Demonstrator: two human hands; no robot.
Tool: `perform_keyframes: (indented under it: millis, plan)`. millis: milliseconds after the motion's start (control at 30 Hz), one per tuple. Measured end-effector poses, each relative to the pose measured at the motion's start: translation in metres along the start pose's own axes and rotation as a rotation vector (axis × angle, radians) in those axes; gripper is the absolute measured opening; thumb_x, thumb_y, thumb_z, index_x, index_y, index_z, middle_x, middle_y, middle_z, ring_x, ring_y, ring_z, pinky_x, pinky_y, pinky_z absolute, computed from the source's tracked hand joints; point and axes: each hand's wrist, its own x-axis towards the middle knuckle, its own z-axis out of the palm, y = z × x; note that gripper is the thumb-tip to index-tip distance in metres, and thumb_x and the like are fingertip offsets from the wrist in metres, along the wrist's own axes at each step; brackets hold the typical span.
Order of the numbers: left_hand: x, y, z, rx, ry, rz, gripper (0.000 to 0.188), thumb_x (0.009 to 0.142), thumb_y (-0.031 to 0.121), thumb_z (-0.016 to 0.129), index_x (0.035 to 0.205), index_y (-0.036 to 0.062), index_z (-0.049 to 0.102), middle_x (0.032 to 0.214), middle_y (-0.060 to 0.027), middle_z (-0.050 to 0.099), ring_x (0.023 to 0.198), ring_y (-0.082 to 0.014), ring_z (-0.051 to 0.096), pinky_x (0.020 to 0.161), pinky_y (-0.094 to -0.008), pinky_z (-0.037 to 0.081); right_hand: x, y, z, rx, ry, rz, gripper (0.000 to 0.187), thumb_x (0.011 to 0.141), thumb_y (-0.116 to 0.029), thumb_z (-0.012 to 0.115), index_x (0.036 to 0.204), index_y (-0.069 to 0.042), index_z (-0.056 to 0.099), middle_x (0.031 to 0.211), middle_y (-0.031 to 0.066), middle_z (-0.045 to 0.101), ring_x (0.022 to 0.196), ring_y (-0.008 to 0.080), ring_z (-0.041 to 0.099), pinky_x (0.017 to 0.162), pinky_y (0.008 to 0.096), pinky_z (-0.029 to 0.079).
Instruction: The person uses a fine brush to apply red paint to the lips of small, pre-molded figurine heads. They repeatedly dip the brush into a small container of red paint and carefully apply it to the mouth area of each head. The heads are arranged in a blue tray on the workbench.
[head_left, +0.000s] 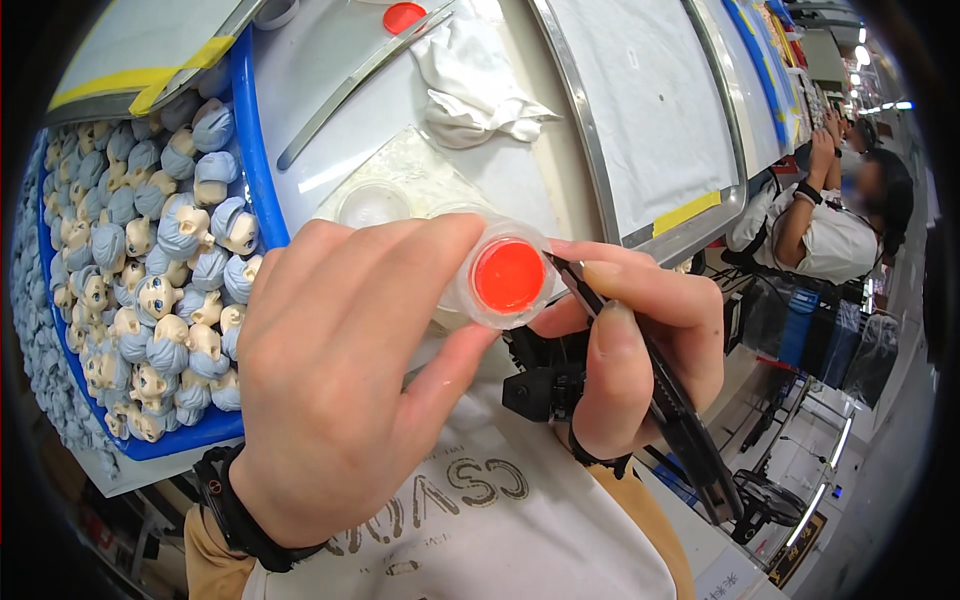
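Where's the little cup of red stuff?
In the head view, the cup is near the middle, held by the left hand, with the black tool by its right edge.

We see red-orange contents [510, 276] within a translucent, whitish cup [508, 321] at the centre; the cutter knife [690, 440] at four o'clock is black; at nine o'clock we find doll heads [155, 300] with grey-blue hair, cream faces and blue eyes, their bin [257, 150] vivid blue; at twelve, a white cloth [480, 95]; at two, yellow tape [690, 212]; at six, a white garment [560, 540] patterned with dark lettering.
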Motion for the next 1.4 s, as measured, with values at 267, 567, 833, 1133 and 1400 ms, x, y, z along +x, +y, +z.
perform_keyframes:
  millis: [267,567,833,1133,1400]
  plan:
    - [0.0,0.0,0.0,0.004,-0.002,0.013,0.048,0.058,0.0,0.075,0.104,-0.0004,0.061,0.092,-0.0115,0.062,0.074,-0.0262,0.054,0.066,-0.0326,0.044,0.003,-0.007,0.0,-0.076,-0.011,0.066,0.021,0.067,0.004,0.059,0.088,0.006,0.062,0.079,0.0207,0.065,0.064,0.0231,0.066,0.057,0.0285,0.053]
    - [0.0,0.0,0.0,0.021,0.0,0.025,0.045,0.06,0.001,0.073,0.103,-0.001,0.06,0.093,-0.012,0.063,0.075,-0.0269,0.054,0.067,-0.0329,0.044,0.001,-0.015,0.003,-0.228,-0.021,0.06,0.02,0.065,0.002,0.06,0.085,0.004,0.061,0.073,0.013,0.065,0.07,0.0302,0.067,0.062,0.0322,0.054]
    - [0.0,0.0,0.0,0.027,-0.002,0.029,0.044,0.061,0.002,0.073,0.103,-0.001,0.06,0.094,-0.0122,0.063,0.077,-0.0272,0.055,0.068,-0.0332,0.044,0.001,-0.013,0.001,-0.252,-0.076,0.018,0.02,0.066,0.004,0.06,0.086,0.002,0.06,0.075,0.0119,0.065,0.073,0.0302,0.068,0.062,0.0325,0.054]
    - [0.0,0.0,0.001,0.031,0.006,0.028,0.043,0.062,0.002,0.073,0.103,-0.0005,0.061,0.094,-0.0123,0.063,0.078,-0.0274,0.055,0.068,-0.0335,0.044,0.002,-0.012,0.001,-0.197,-0.032,0.042,0.02,0.063,0.006,0.058,0.083,0.004,0.061,0.072,0.0118,0.065,0.071,0.0311,0.068,0.061,0.0329,0.055]
    - [0.0,0.0,-0.001,0.025,-0.02,0.016,0.044,0.062,0.002,0.073,0.103,-0.0004,0.06,0.094,-0.0126,0.063,0.079,-0.0277,0.055,0.069,-0.0336,0.044,0.002,-0.016,0.003,-0.213,-0.012,0.061,0.023,0.058,0.009,0.059,0.081,0.004,0.061,0.071,0.014,0.064,0.069,0.0313,0.068,0.06,0.0322,0.054]
